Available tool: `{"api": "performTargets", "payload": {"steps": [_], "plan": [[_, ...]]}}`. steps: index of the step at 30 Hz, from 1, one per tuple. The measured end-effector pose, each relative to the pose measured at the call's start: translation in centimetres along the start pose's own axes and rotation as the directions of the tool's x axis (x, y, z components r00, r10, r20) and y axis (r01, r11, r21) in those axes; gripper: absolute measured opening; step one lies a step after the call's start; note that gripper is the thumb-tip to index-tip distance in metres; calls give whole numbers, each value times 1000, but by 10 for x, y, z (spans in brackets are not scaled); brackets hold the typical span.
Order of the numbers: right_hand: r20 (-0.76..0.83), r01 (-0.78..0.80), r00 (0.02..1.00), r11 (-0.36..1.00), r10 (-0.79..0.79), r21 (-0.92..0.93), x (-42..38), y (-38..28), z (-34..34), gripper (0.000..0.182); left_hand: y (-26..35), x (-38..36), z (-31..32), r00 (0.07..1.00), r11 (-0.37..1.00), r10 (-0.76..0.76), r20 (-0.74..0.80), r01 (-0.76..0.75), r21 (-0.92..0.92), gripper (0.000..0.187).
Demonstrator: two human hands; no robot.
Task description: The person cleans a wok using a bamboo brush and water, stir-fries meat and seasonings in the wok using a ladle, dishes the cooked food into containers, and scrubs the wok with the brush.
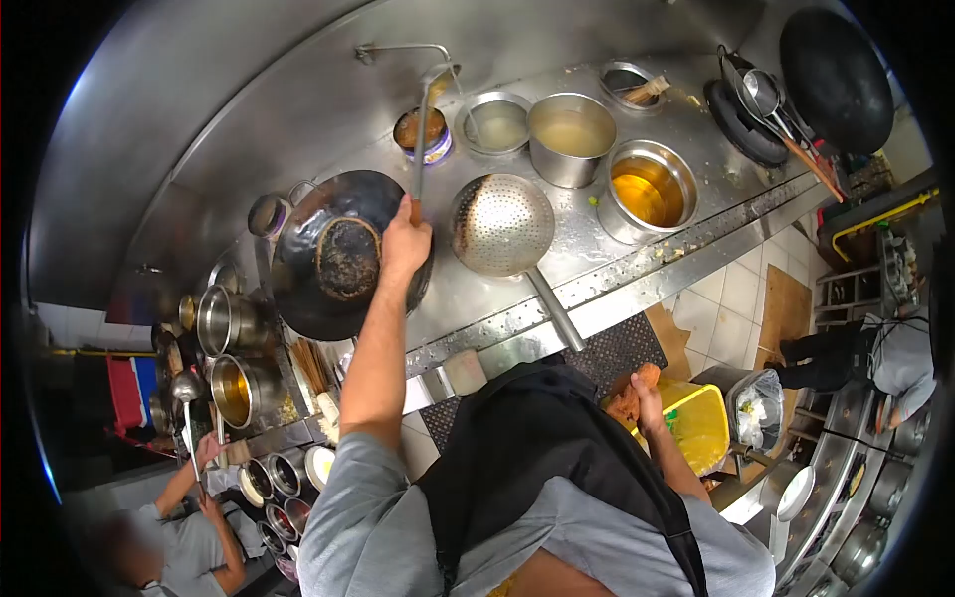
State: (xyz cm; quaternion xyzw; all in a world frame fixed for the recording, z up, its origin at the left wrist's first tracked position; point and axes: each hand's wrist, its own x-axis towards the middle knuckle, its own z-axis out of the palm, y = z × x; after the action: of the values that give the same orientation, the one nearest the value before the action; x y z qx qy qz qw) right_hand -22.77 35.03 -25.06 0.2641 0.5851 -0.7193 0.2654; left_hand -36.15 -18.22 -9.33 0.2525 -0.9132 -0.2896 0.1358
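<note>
My left hand [403,244] is closed round the wooden grip of a long-handled ladle [422,139], above the right side of a black wok [348,257]. The ladle's head is beside the spout of a wall tap [408,47]. A can of brown contents [426,149] stands right by the handle. My right hand [649,403], low at my right side, is closed on a crumpled orange-brown cloth-like thing, partly hidden by my fingers. Below that hand is a yellow bin [704,428]. A round perforated strainer [502,224] lies on the steel counter, its handle over the front edge.
Along the counter stand a pot of cloudy liquid [572,129], a pot of amber oil [647,194] and a bowl [494,124]. Another black wok [836,80] leans at far right. One co-worker [189,547] holds a ladle at lower left; another person [900,363] stands right.
</note>
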Motion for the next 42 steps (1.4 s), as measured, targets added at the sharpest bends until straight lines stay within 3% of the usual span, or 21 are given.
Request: {"api": "performTargets", "payload": {"steps": [1, 3, 5, 6, 7, 8, 9, 10, 11, 12, 13, 15, 20, 27, 33, 35, 37, 39, 40, 41, 42], "plan": [[0, -7, 1000, 1000, 7, 0, 0, -9, -2, 34, -1, 1, 22, 999, 985, -37, 23, 40, -167, 63], [-3, 13, 1000, 1000, -13, 27, 0, -24, -10, 34, 1, 15, 77, 987, 959, -107, 121, 135, -251, 60], [-27, 42, 999, 999, -41, 34, -17, -37, -16, 33, 41, 24, 110, 987, 993, -109, 116, 114, -39, 60], [-47, 71, 997, 997, -69, 41, -25, -40, -20, 33, 48, 38, 136, 958, 979, -203, 202, 205, 8, 62], [-59, 77, 995, 996, -75, 43, -32, -38, -27, 33, 26, 60, 192, 991, 992, -105, 85, 99, 72, 47], [-99, 76, 992, 996, -72, 45, -41, -35, -35, 33, 55, 65, 191, 899, 845, -326, 292, 416, -335, 27], [-140, 75, 988, 996, -68, 43, -52, -31, -44, 33, 83, 68, 187, 728, 446, -396, 559, 685, -576, 9], [-171, 61, 984, 998, -54, 34, -62, -26, -52, 33, 88, 84, 194, 644, 69, -338, 686, 744, -665, 3], [-213, 59, 976, 997, -46, 58, -68, -20, -57, 36, 88, 98, 197, 578, -319, -227, 784, 716, -621, 7], [-220, 18, 975, 999, -7, 48, -71, -10, -70, 37, 87, 102, 194, 610, -516, -90, 787, 648, -561, 10], [-226, -28, 973, 999, 36, 36, -72, 0, -83, 39, 84, 98, 192, 608, -524, -88, 789, 645, -556, 10], [-226, -18, 974, 999, 24, 31, -74, 15, -94, 40, 82, 85, 176, 663, -724, 116, 740, 566, -394, 8], [-183, -41, 983, 997, 27, -73, -71, -2, -68, 38, 55, 34, 125, 726, -770, 251, 640, 551, -323, 5], [145, 192, 976, 960, -165, -203, -32, -6, 32, 32, 10, -61, -21, 726, -739, 336, 600, 599, -310, 10], [463, 502, 836, 750, -295, -431, -2, 28, 187, 44, -37, -167, -143, 761, -592, 170, 626, 587, -552, 20], [522, 540, 810, 688, -267, -485, -17, 33, 250, 50, -57, -202, -171, 757, -517, 114, 644, 599, -612, 20], [635, 471, 757, 801, -153, -369, 15, 77, 287, 53, -73, -235, -194, 734, -433, -19, 678, 606, -668, 21], [649, 440, 760, 738, -4, -511, 48, 122, 306, 57, -91, -264, -212, 705, -383, -68, 706, 635, -670, 21], [658, 557, 753, 565, -33, -609, 60, 143, 307, 61, -100, -276, -221, 678, -340, -117, 726, 659, -671, 22], [661, 557, 750, 569, -32, -604, 50, 140, 314, 61, -118, -288, -225, 658, -324, -104, 746, 686, -651, 21], [620, 584, 781, 435, -71, -686, 31, 131, 321, 63, -130, -301, -232, 641, -319, -161, 750, 685, -655, 28]]}}
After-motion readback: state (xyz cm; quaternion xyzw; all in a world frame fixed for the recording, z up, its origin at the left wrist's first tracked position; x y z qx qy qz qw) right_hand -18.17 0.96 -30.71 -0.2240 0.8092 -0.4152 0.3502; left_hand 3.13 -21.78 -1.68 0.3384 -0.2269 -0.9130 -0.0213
